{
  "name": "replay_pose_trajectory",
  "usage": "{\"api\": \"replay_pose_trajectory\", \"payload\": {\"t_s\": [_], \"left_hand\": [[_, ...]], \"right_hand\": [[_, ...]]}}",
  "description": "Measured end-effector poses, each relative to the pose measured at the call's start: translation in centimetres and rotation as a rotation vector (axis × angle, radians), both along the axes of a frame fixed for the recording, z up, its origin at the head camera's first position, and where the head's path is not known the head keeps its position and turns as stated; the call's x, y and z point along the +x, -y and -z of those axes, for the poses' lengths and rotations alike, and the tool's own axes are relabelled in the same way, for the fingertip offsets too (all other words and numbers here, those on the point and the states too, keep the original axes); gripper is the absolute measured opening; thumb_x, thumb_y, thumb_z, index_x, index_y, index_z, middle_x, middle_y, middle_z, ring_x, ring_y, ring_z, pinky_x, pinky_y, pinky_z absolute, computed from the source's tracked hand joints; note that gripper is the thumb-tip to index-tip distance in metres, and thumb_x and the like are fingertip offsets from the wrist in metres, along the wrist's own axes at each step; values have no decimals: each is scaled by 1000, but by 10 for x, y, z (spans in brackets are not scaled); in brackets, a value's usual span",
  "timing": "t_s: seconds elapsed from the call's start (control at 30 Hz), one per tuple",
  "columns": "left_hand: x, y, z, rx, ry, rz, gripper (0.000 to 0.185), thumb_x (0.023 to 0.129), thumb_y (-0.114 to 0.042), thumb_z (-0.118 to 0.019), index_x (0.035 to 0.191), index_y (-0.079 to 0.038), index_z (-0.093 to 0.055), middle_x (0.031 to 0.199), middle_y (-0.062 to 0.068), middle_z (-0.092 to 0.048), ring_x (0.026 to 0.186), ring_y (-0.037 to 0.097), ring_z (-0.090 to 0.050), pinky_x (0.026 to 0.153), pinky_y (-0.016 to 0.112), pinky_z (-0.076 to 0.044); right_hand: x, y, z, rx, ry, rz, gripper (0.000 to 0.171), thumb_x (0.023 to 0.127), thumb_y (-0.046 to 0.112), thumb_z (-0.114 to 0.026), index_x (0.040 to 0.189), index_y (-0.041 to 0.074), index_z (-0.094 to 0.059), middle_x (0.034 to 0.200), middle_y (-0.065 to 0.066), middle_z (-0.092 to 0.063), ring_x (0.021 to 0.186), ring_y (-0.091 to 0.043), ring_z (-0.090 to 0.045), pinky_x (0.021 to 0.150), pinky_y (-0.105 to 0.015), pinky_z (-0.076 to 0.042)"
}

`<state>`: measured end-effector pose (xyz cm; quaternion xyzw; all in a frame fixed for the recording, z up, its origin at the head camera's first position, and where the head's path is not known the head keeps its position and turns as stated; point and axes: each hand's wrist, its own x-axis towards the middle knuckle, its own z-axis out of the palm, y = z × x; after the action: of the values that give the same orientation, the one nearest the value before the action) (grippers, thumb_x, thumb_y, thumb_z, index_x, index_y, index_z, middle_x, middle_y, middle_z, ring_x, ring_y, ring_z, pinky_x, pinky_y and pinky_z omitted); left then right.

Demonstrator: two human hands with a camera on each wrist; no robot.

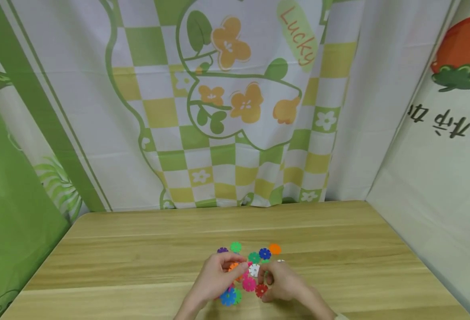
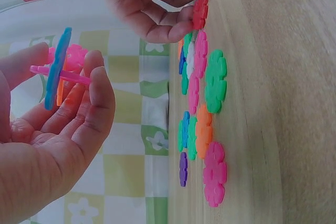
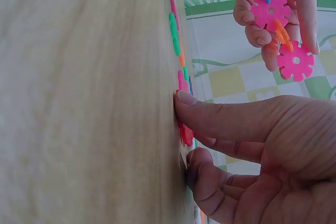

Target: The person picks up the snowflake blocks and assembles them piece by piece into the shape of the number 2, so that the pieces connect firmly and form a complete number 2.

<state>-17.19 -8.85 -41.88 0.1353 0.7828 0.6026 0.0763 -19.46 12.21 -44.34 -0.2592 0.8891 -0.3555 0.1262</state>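
Observation:
In the head view my left hand [image 1: 213, 276] is raised a little above the wooden table. Its thumb and fingers hold a small chain of interlocked snowflake discs, notched flat plastic rounds: a blue disc [image 2: 56, 72], a pink disc [image 3: 271, 10], an orange disc [image 3: 283, 36] and another pink disc [image 3: 296, 61]. To the right, my right hand [image 1: 280, 281] is down at the tabletop. Its thumb and fingertips pinch a red snowflake disc [image 2: 200, 12] at the edge of the loose discs; the fingers partly cover it in the right wrist view.
Loose discs lie flat around the hands, among them a white disc [image 1: 254, 270], a dark blue disc [image 1: 264, 254], an orange disc [image 1: 275, 249] and a purple disc [image 2: 183, 169]. The wooden table [image 1: 139, 249] ends at a patterned curtain [image 1: 227, 169].

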Motion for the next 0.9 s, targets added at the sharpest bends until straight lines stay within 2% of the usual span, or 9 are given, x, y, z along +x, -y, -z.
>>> {"api": "replay_pose_trajectory", "payload": {"t_s": [0.17, 0.33, 0.53, 0.7, 0.8, 0.9], "left_hand": [[0, 0, -1, 11, -6, 11, 26, 92, -24, -66, 106, -2, -69, 90, 7, -69, 70, 12, -60, 56, 21, -49], [1, 0, -2, 20, 1, 17, 28, 91, -24, -67, 106, -1, -69, 91, 7, -69, 71, 11, -61, 58, 20, -49], [0, 0, -1, 43, 17, 19, 32, 91, -24, -68, 108, 3, -67, 88, 6, -69, 73, 19, -65, 58, 20, -50], [0, 1, 0, 64, 22, 21, 32, 90, -22, -69, 109, 4, -66, 88, 9, -70, 79, 29, -67, 61, 22, -52], [0, 2, 2, 75, 24, 25, 31, 89, -21, -70, 109, 3, -65, 89, 9, -71, 82, 29, -68, 64, 24, -53], [-1, 4, 3, 69, 29, 24, 31, 88, -20, -71, 109, 1, -66, 90, 7, -71, 80, 22, -67, 64, 24, -53]], "right_hand": [[1, 0, -1, -3, 6, 8, 36, 59, -1, -85, 78, 11, -58, 69, 0, -50, 63, -11, -43, 53, -22, -37], [1, 1, -2, -38, 19, 2, 30, 67, -2, -81, 77, 10, -55, 64, 3, -50, 57, -7, -43, 50, -20, -36], [-4, -4, -12, -207, 98, -13, 21, 78, -6, -73, 82, 5, -55, 65, 3, -54, 54, -5, -47, 48, -18, -39], [-5, -8, -21, -295, 112, -6, 17, 81, -2, -72, 86, 3, -56, 71, 0, -58, 62, -7, -53, 54, -19, -45], [-6, -9, -26, -351, 101, 3, 16, 82, -2, -71, 87, 0, -57, 74, -2, -57, 66, -9, -54, 57, -20, -48], [-5, -9, -30, -394, 119, 23, 16, 82, -1, -71, 90, -2, -57, 78, -4, -56, 68, -10, -55, 59, -21, -50]]}}
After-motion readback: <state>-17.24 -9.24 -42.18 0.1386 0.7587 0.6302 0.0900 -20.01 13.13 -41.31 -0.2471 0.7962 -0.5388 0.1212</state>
